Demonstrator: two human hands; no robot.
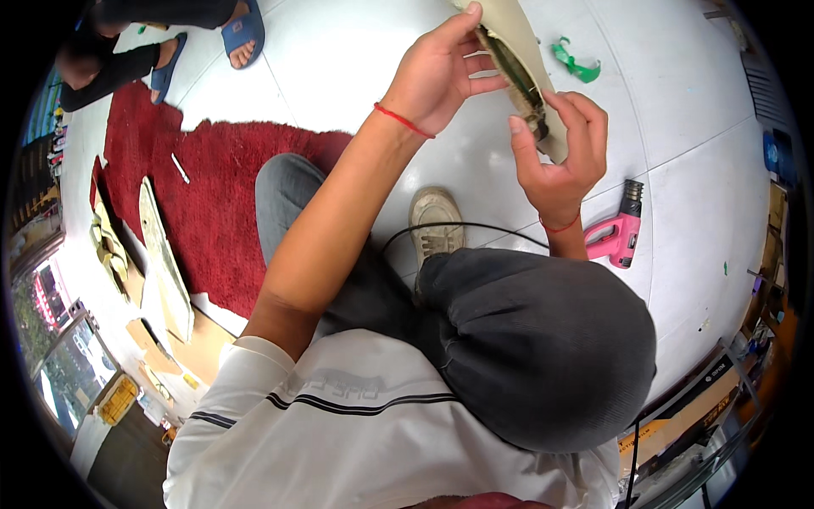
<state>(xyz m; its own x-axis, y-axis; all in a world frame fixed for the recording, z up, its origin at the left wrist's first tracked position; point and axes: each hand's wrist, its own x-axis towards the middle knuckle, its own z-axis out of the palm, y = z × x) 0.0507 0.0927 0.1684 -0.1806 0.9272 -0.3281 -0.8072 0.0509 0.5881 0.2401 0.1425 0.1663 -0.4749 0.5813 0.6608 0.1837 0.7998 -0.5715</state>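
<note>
A long, curved beige panel (pixel 527 51) is raised over the floor at the top of the view, its upper end cut off by the picture's edge. Along its inner side runs a dark hollow with rough, fibrous edges. My left hand (pixel 441 75) grips the panel's left edge, thumb at the rim and fingers reaching under it. At the lower right end, my right hand (pixel 564 157) closes round the other edge, thumb apart from the fingers. A pink heat gun (pixel 626 229) lies on the floor beside my right wrist.
A black cable (pixel 475 225) crosses above my shoe (pixel 437 220). A torn green scrap (pixel 577 61) lies past the panel. Left are a red rug (pixel 212 195), another beige panel (pixel 165 263) and cardboard (pixel 203 348). Another person's feet in blue slides (pixel 243 34) are at upper left; boxes (pixel 687 416) stand lower right.
</note>
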